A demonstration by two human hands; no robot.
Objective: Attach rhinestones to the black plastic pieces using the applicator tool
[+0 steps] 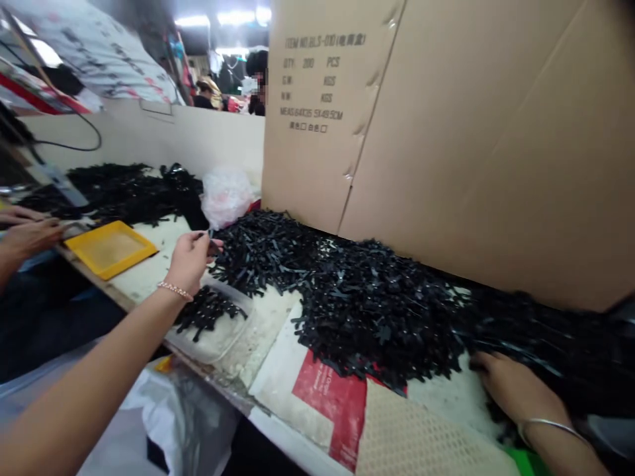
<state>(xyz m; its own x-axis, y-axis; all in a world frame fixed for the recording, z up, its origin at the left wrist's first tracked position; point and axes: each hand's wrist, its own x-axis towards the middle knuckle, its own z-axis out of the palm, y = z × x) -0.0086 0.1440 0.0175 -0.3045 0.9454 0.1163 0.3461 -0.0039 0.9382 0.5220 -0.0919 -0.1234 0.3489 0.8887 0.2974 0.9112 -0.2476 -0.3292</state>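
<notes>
My left hand (pixel 192 258), with a beaded bracelet on its wrist, is closed in a pinch on a small black piece (pixel 214 247). It is above a clear plastic tray (pixel 229 340) that holds some black strips (pixel 211 309). Large heaps of small black strips (pixel 377 311) spread along the table (pixel 268 324). On the right, my right hand (pixel 516 387), with a metal bangle, reaches to the edge of a darker heap (pixel 546 337). Its fingertips are blurred and partly lost against the black pieces, so what they hold cannot be made out.
A tall cardboard box (pixel 446 145) stands behind the heaps. A yellow tray (pixel 112 250) lies at the left, near another person's hands (pixel 30 235). Beside the box is a clear plastic bag (pixel 225 195). A red and white sheet (pixel 322 396) and a textured mat (pixel 417 436) lie in front.
</notes>
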